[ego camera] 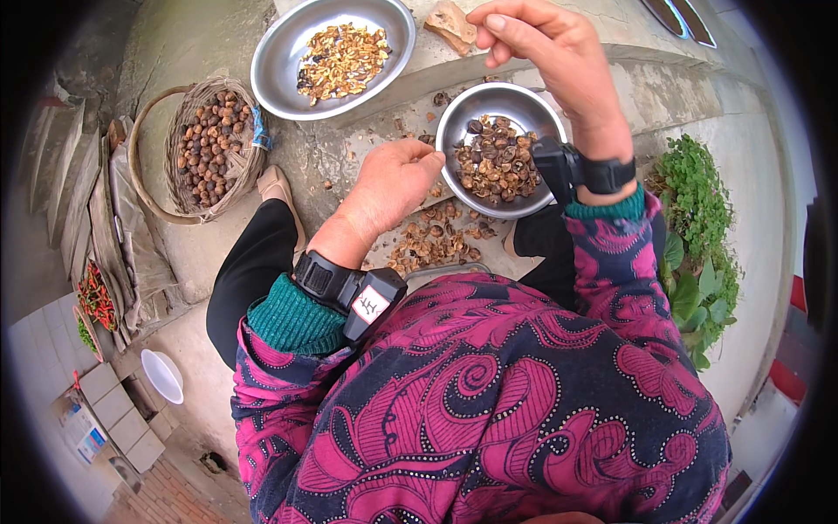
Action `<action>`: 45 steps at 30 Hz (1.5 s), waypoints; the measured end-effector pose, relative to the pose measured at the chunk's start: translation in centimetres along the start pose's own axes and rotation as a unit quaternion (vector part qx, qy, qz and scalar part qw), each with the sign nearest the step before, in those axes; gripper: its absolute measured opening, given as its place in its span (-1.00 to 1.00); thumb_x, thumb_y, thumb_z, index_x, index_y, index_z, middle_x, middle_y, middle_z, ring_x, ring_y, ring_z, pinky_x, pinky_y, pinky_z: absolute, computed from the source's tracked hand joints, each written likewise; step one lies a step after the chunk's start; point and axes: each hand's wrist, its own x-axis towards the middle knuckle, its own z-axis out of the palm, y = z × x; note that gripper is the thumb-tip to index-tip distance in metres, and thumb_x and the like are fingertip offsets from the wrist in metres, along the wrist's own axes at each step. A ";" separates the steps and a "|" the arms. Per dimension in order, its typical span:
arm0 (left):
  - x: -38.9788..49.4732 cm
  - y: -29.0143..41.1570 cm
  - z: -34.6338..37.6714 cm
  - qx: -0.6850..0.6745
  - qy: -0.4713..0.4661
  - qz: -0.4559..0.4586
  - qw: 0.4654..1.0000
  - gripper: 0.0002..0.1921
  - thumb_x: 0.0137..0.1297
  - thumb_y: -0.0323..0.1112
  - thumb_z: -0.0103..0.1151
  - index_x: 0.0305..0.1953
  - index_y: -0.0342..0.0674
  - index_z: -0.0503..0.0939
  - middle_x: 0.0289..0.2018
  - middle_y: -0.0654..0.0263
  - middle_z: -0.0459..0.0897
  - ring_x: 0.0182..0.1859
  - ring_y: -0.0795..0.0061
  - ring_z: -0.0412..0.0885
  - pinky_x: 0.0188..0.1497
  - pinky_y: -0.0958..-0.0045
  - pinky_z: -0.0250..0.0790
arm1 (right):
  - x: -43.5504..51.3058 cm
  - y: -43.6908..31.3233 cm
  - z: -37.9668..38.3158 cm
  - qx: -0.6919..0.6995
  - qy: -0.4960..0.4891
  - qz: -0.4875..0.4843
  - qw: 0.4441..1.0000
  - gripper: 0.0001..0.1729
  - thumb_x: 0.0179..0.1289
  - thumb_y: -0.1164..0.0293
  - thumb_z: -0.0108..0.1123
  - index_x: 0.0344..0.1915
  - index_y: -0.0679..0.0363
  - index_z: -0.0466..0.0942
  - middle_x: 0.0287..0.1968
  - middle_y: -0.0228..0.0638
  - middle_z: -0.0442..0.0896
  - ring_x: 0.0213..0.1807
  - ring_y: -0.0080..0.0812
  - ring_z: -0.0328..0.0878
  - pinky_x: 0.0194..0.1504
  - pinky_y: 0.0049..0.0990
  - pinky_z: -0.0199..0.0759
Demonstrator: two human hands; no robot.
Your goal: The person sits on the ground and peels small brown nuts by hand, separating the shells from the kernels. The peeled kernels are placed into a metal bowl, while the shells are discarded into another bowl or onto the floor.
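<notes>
My left hand is beside the left rim of a small steel bowl, its thumb tip at the rim. Whether it grips the rim or something small is hidden by the curled fingers. In that bowl lie cracked brown walnuts and shell pieces. My right hand is beyond the bowl, over the concrete ledge, with its bent fingertips beside a rough stone. Anything between those fingertips is too small to make out. A larger steel basin on the left contains shelled walnut kernels.
A wicker basket with whole walnuts stands at left. Broken shells litter the ground between my feet. Old planks, red chilli peppers and a white plastic basin are farther left. Green plants grow at right.
</notes>
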 end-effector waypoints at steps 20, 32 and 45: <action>0.7 -0.3 -0.4 -0.198 -0.048 -0.064 0.977 -0.68 0.45 -0.22 0.09 -0.01 -0.40 0.60 -0.20 0.21 0.70 -0.14 0.50 0.65 -0.01 0.48 0.48 | -9.4 30.0 4.4 -0.556 -0.036 0.247 0.793 -0.69 0.06 0.33 0.30 -0.15 0.15 0.61 -0.06 -0.15 0.60 0.06 -0.07 0.51 0.07 -0.14 0.46; 8.2 -1.3 1.2 -0.345 0.102 -0.113 0.926 -0.39 0.41 -0.17 0.10 0.30 -0.46 0.20 0.12 -0.15 0.40 0.08 0.05 0.51 -0.08 0.18 0.54 | -5.3 16.0 4.4 -0.230 0.147 0.170 0.947 -0.63 -0.06 0.32 0.35 -0.26 0.32 0.63 -0.36 0.00 0.69 -0.27 -0.06 0.68 -0.18 -0.26 0.54; 4.5 2.4 1.4 -0.448 -0.071 0.015 0.891 -0.83 0.44 -0.36 0.07 -0.17 -0.39 0.51 -0.30 0.17 0.64 -0.27 0.39 0.66 -0.16 0.40 0.61 | -7.2 2.9 4.5 -0.158 0.108 0.032 0.981 -0.59 0.01 0.32 0.38 -0.22 0.42 0.56 -0.46 -0.12 0.64 -0.47 -0.39 0.56 -0.41 -0.39 0.44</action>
